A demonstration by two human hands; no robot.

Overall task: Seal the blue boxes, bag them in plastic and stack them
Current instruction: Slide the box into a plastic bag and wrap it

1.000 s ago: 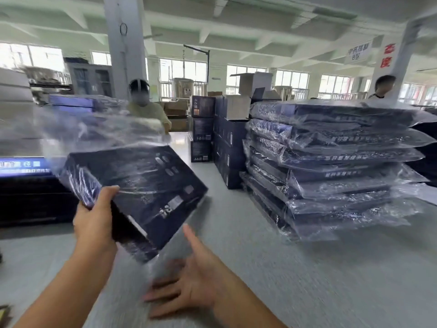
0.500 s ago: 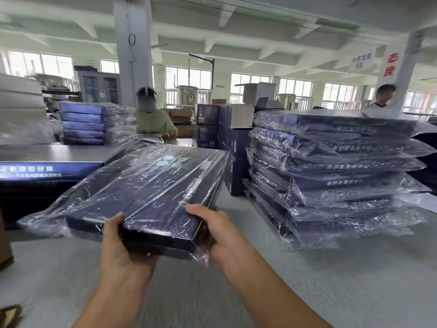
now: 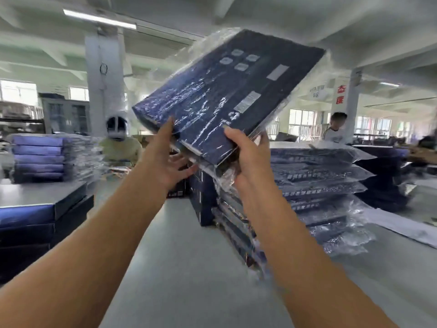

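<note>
A flat blue box in a clear plastic bag [image 3: 224, 95] is raised high and tilted, its far end pointing up toward the ceiling. My left hand [image 3: 165, 159] holds its near left corner, thumb on top and fingers underneath. My right hand [image 3: 248, 157] grips the near right corner together with the loose plastic. Below and to the right stands the stack of bagged blue boxes [image 3: 319, 185] on the grey table [image 3: 189, 268].
Unbagged blue boxes [image 3: 28, 223] are piled at the left edge. A second bagged stack [image 3: 40, 157] lies farther left. Upright blue boxes [image 3: 203, 200] stand behind my hands. One person [image 3: 118, 143] sits across the table, another [image 3: 335, 126] at the right. A white pillar [image 3: 104, 79] rises behind.
The bagged box has gone from lying low and flat in front of me to being lifted high and tilted up, over toward the stack at the right. Both hands still hold its near end.
</note>
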